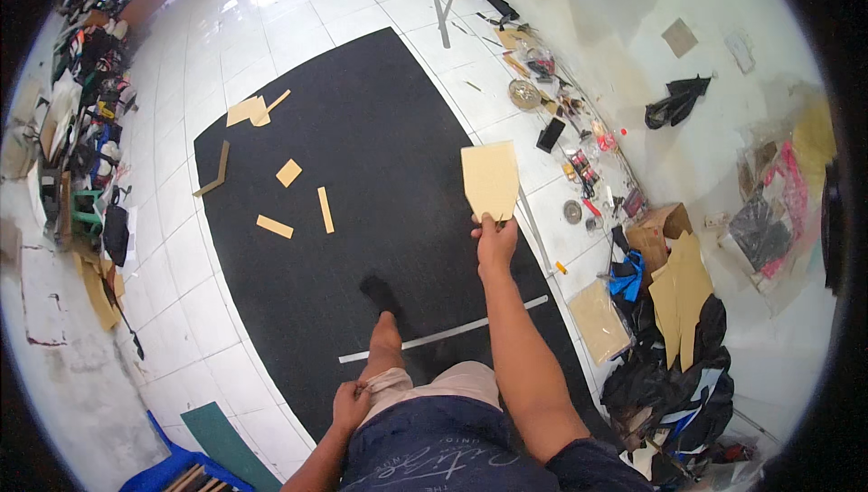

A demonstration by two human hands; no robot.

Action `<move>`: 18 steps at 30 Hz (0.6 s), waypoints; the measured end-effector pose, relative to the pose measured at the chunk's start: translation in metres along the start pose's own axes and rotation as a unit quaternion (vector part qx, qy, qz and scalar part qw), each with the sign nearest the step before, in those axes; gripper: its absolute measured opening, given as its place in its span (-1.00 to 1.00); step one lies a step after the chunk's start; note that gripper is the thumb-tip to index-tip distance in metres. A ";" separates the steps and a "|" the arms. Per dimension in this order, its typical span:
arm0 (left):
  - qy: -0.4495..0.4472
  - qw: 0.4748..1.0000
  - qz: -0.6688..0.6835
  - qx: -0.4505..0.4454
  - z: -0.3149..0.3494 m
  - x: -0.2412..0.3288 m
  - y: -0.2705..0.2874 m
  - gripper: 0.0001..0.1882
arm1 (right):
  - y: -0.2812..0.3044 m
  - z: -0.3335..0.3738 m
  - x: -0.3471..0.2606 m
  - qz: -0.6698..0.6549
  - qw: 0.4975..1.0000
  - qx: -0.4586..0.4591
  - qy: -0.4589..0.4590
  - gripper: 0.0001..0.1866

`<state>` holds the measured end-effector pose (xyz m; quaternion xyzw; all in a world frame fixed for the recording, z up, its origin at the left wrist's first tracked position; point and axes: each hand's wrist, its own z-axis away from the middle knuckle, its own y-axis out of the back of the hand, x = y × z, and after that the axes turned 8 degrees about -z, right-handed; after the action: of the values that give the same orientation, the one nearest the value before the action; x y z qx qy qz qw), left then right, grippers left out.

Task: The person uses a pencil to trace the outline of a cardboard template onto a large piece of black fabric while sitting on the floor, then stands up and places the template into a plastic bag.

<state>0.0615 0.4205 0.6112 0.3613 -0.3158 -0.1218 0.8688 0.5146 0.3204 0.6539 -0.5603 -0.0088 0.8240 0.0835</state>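
My right hand (495, 243) reaches forward, thumb on top, gripping the narrow end of a tan cardboard pattern piece (489, 177) above the right edge of a black fabric sheet (362, 148). Down by my thigh, my left hand (349, 406) has its fingers closed on the leg of my light shorts (387, 385). Small tan card pieces lie at the sheet's far left: a square (288, 173), two strips (325, 210) and a little pile (251, 111). An L-shaped piece (217, 173) rests at the left edge. Near my foot, a metal ruler (443, 335) crosses the fabric.
White floor tiles (172, 257) surround the fabric. Along the right wall are tools, a phone (550, 135), a cardboard box (659, 231) and black bags (669, 397). Clutter (95, 130) lines the left wall. A blue plastic stool or crate (185, 465) and green mat (226, 445) sit at lower left.
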 end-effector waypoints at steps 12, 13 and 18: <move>0.136 0.981 0.080 -0.111 -0.142 -0.040 0.134 -0.59 | -0.174 -0.080 -0.025 -0.019 0.998 0.027 0.061 -0.68; 0.145 0.981 0.082 -0.103 -0.146 -0.042 0.142 -0.59 | -0.186 -0.083 -0.026 -0.018 0.998 0.032 0.053 -0.68; 0.209 0.969 0.041 -0.125 -0.161 -0.078 0.169 -0.56 | -0.219 -0.108 -0.016 -0.002 0.997 0.054 0.046 -0.67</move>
<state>0.1014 0.6630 0.6077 0.2537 -0.1243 -0.0462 0.9582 0.6482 0.5250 0.6526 -0.5920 0.0387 0.7967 0.1153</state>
